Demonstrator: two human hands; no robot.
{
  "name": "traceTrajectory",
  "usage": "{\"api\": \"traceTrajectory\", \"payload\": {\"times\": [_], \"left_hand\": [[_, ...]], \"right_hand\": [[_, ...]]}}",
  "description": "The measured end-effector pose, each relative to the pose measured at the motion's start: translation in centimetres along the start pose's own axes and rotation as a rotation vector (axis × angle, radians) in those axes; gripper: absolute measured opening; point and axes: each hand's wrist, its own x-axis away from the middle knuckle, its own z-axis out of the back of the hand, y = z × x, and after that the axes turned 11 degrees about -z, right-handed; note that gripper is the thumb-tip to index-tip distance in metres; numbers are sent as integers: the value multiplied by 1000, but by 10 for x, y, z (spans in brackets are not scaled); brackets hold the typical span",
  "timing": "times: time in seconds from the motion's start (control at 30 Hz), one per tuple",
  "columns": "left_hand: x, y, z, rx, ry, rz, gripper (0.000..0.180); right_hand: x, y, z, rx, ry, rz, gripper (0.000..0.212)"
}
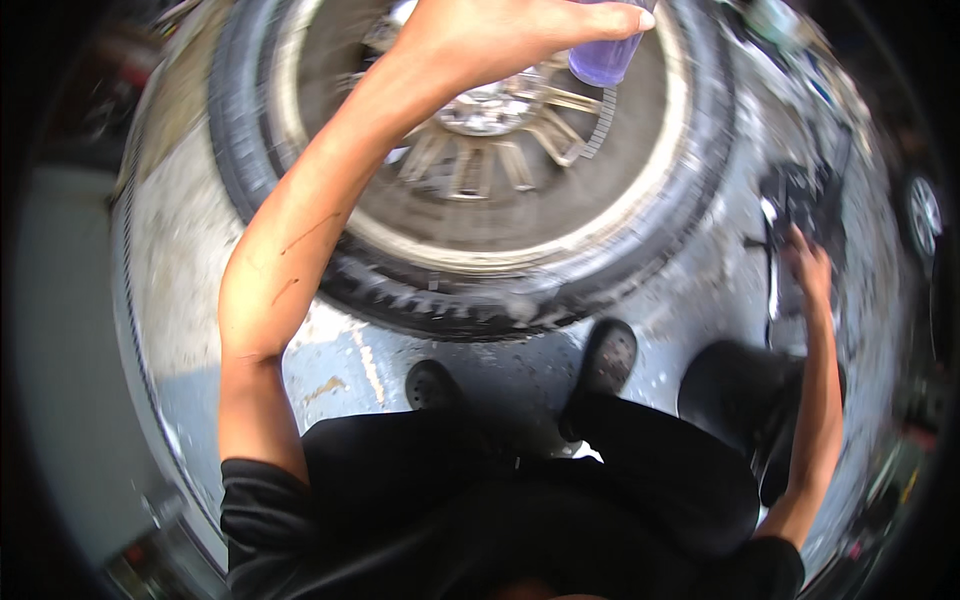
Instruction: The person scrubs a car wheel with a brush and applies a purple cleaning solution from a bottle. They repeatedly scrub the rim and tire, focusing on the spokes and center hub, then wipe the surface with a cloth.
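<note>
The upper edge crops the wheel (480, 308), the left hand (510, 38) and its purple container (603, 64), while blur leaves the dark things (798, 190) by the right hand (808, 268) unidentifiable.

Wheel (474, 168) blocking centre, gap between shoes (610, 352)

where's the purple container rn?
Head view, top edge, right of centre: the purple container is in the left hand, overlapping the wheel.
</note>
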Motion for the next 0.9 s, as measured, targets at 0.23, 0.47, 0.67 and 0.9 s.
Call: {"api": "traceTrajectory", "payload": {"times": [0.23,0.47,0.67,0.9], "left_hand": [[111,19,145,-457,320,208,42],[192,39,178,-528,567,310,37],[222,47,193,-595,634,408,39],[255,52,198,-561,725,498,40]], "right_hand": [[90,-94,43,-623,-167,65,42],[175,-308,-99,-510,-1012,448,31],[199,-381,-289,-565,-1130,286,24],[174,-340,-334,-119,-1366,217,23]]}}
